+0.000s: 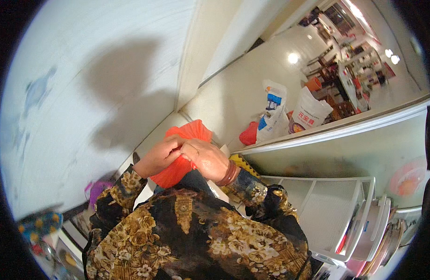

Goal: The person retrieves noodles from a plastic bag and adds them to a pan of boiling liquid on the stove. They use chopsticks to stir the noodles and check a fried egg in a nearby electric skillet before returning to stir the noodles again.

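Observation:
Both hands meet in front of my body on a thin red plastic bag point(171, 174). My left hand point(162, 154) pinches it from the left, thumb and fingers bunched together. From the other side my right hand point(209, 159), with a reddish-brown bracelet point(229, 173) at the wrist, grips the same gathered part. The bag flares out above and below the hands. What it may contain is hidden, and the fingertips are partly covered by the hands themselves.
A white wall point(96, 140) stands close on my left. To the right is a white mesh rack point(323, 203) under a sliding door's glass panel. Beyond the doorway, printed white sacks point(307, 113) and a red bag point(249, 134) sit on the floor. A purple item point(100, 190) lies lower left.

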Tool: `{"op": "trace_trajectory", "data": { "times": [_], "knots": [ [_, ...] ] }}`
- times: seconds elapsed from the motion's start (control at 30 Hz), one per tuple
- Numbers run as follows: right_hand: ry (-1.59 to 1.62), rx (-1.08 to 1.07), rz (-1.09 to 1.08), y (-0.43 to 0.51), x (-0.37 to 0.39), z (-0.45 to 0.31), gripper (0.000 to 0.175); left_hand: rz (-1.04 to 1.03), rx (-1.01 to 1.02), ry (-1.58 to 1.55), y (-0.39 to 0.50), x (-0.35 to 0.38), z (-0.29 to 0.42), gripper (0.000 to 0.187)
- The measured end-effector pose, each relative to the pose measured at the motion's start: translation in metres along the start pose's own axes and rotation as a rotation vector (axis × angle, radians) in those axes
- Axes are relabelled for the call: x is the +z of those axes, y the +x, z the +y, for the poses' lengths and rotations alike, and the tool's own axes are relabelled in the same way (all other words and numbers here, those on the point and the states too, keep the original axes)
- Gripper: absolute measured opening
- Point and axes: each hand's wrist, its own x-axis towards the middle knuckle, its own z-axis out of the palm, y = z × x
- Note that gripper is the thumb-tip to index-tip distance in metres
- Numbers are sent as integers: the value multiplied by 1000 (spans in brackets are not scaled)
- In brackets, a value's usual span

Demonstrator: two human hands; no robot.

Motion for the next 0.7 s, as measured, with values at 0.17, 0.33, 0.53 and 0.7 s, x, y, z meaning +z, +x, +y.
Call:
{"op": "trace_trajectory", "data": {
  "times": [0.17,0.33,0.53,0.7],
  "knots": [
    [228,92,354,32,-40,98,6,-8,58,334,130,-26,-23,17],
    [596,255,409,58,-107,223,6,71,384,596,277,-40,-66,21],
    [422,97,623,106,-286,298,9,294,794,802,482,-106,0,29],
    [-145,506,889,-6,-354,421,14,264,892,765,651,-117,-52,23]
  ]
}}
